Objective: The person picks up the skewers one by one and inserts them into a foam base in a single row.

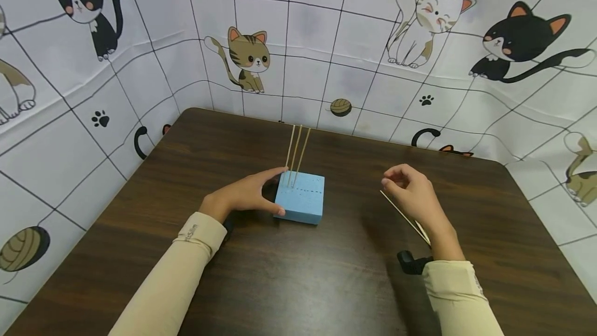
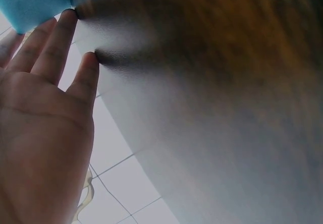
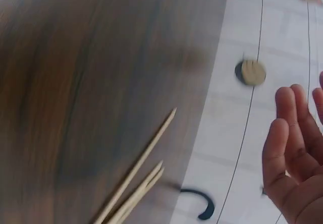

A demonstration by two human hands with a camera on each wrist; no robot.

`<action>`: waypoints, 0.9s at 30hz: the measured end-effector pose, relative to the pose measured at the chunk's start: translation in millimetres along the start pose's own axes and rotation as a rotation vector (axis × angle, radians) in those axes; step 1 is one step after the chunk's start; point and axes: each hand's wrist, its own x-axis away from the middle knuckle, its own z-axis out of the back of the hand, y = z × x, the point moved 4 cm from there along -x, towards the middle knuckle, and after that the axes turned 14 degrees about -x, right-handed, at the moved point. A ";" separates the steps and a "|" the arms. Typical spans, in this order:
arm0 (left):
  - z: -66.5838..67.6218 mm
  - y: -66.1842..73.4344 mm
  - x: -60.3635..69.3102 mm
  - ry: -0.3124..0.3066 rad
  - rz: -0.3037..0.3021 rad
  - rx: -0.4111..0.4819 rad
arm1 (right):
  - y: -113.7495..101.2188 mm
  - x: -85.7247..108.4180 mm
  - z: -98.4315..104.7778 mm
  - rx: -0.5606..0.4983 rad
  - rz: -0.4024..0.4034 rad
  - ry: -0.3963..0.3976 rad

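Left sleeve [image 1: 163, 279], cream, has dark lettering on its cuff: ends in "Slim", start unclear. Left hand [image 1: 244, 191] spreads thumb and index finger around the left side of the blue block [image 1: 300, 200], thumb at the near corner, index at the far one, grasping it; left wrist view has more fingertips at the block's edge. Block sits on the brown table [image 1: 345, 284], about mid-width, and works as the holder: three thin wooden sticks [image 1: 295, 154] stand in its top toward the left, and a row of small dark holes [image 1: 309, 191] runs to their right. Right of that, loose sticks [image 1: 404, 217] lie on the table; right wrist view gives three pointed tips, one stick ahead of a close pair. Right hand [image 1: 415, 193] is raised beside them, fingers loosely bent, released, nothing in its grasp. Black wrist device [image 1: 412, 262] shows at the right sleeve [image 1: 459, 294], whose cuff also has lettering, too small to read. Cat-print sheet [image 1: 308, 25] spans the background.
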 end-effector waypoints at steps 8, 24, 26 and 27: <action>-0.7 -0.9 -2.0 0.000 -0.006 -0.007 | 32.3 21.9 34.1 0.103 -0.109 -0.055; 0.4 -2.4 -3.4 0.007 -0.033 -0.009 | 79.3 42.5 50.9 0.192 -0.316 -0.184; 0.5 -1.9 -4.0 0.004 -0.033 -0.010 | 83.0 43.9 51.9 0.194 -0.334 -0.190; 0.4 -1.6 -4.5 0.003 -0.032 -0.009 | 84.7 44.4 52.3 0.197 -0.341 -0.194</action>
